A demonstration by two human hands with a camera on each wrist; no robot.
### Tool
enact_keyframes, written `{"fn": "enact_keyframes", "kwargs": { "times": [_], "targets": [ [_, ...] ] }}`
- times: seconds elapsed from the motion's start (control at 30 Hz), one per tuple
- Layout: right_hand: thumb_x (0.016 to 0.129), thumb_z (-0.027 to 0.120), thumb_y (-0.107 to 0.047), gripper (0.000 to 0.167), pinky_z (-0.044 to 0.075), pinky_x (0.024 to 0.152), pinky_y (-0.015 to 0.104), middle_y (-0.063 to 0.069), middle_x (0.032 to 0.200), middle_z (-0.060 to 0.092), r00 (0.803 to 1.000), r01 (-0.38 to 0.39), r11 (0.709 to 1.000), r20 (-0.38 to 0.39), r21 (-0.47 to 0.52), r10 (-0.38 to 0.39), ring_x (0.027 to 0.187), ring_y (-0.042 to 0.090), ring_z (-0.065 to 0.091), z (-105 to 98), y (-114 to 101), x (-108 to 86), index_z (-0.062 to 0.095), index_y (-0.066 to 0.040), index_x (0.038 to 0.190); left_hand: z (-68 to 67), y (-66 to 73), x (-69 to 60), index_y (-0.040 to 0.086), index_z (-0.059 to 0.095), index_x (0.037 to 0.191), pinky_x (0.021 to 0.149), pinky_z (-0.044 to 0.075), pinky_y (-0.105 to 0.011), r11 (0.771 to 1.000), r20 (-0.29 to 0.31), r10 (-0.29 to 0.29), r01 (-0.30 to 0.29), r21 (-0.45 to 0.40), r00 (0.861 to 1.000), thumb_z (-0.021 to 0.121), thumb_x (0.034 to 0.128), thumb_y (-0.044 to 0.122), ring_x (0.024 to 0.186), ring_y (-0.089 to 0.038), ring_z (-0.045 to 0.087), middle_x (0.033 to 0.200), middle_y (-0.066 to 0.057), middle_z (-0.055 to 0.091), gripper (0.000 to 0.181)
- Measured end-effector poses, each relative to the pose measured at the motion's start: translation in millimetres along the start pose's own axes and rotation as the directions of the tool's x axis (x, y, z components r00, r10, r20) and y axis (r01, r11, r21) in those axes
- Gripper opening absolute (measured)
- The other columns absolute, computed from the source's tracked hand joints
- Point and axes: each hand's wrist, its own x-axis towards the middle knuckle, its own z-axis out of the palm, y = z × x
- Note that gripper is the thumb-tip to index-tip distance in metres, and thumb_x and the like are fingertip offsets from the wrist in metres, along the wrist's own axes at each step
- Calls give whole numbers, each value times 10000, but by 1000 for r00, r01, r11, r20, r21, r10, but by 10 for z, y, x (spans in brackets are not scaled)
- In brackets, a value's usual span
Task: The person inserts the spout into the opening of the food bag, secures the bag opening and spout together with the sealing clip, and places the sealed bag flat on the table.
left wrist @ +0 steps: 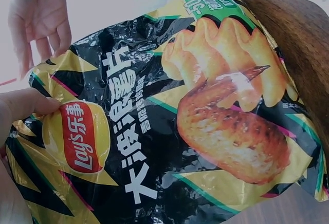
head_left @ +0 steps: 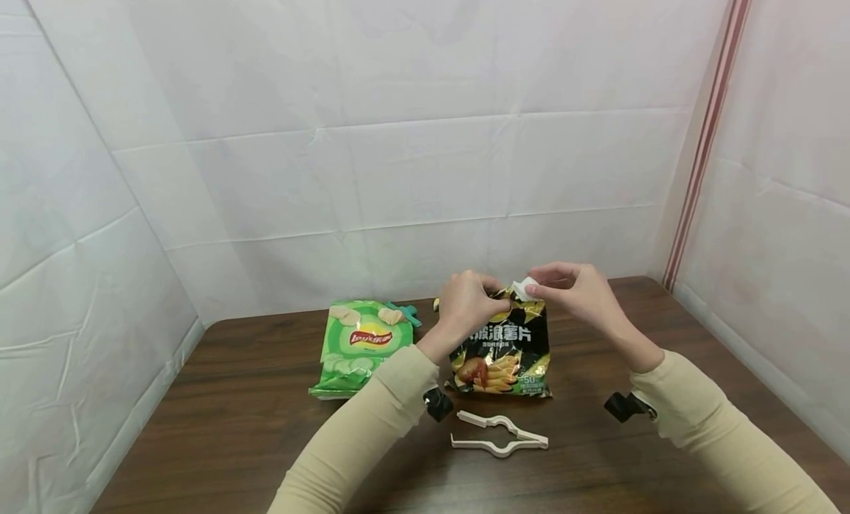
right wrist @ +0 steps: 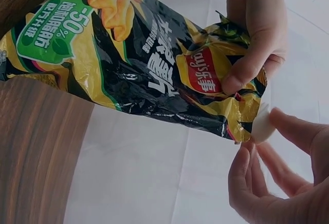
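A black and gold Lay's potato chip bag point(head_left: 505, 352) stands upright on the table, a chicken wing and ridged chips printed on its front. My left hand point(head_left: 467, 305) pinches its top edge, thumb on the front beside the round logo. At the bag's top right corner, the fingers and thumb of my right hand point(head_left: 583, 293) pinch a small white piece point(right wrist: 263, 125), which touches the corner. That piece is smooth and rounded; its exact kind is not clear. In the left wrist view the right hand point(left wrist: 41, 21) appears behind the bag.
Left of the black bag lies a green Lay's chip bag point(head_left: 364, 348), with a teal clip point(head_left: 406, 314) by its top right corner. In front, a white bag clip point(head_left: 501, 446) lies spread apart on the brown wooden table point(head_left: 252, 418). White sheeting point(head_left: 412, 175) surrounds the table.
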Motion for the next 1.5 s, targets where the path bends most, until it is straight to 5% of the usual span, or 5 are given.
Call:
{"fn": "enact_keyframes", "kwargs": {
  "times": [0.27,0.57,0.87,1.13,1.5],
  "targets": [
    [826,727,-377,456,531,726,195,110,1122,682,982,68,996,-171,-64,-78,979,261,682,-6,5,-198,632,-173,1223,1,10,-11,267,788,879,419,350,-190,1000,10,-21,20,13,1000,786,726,319,508,-21,551,792,88,741,161],
    [840,715,-358,426,508,738,127,61,1114,686,977,93,991,-183,-99,-110,964,209,686,18,49,-457,638,-144,1200,-42,18,-27,270,787,875,424,344,-201,1000,25,-24,24,11,999,782,720,306,506,-19,525,796,90,741,159],
    [842,717,-328,397,554,789,312,73,1102,687,988,113,990,-97,-83,-121,975,241,678,140,169,-672,642,-124,1174,-58,21,-38,253,787,889,413,351,-195,1000,30,-25,24,12,999,777,734,300,508,-13,549,801,80,743,163],
    [823,731,-354,444,549,797,277,95,1180,650,999,19,1000,38,0,-19,1020,265,658,328,342,-850,627,-116,1184,-64,31,-33,258,787,890,430,362,-197,999,26,-27,26,24,999,777,726,307,558,-38,591,820,85,744,172],
    [800,744,-383,400,542,813,379,44,1082,680,966,80,997,247,-2,-77,979,270,652,564,519,-1027,662,-120,1090,-75,27,-41,249,788,887,429,369,-186,999,35,-31,30,20,999,774,731,306,574,-39,600,830,80,744,167]
  ]
}}
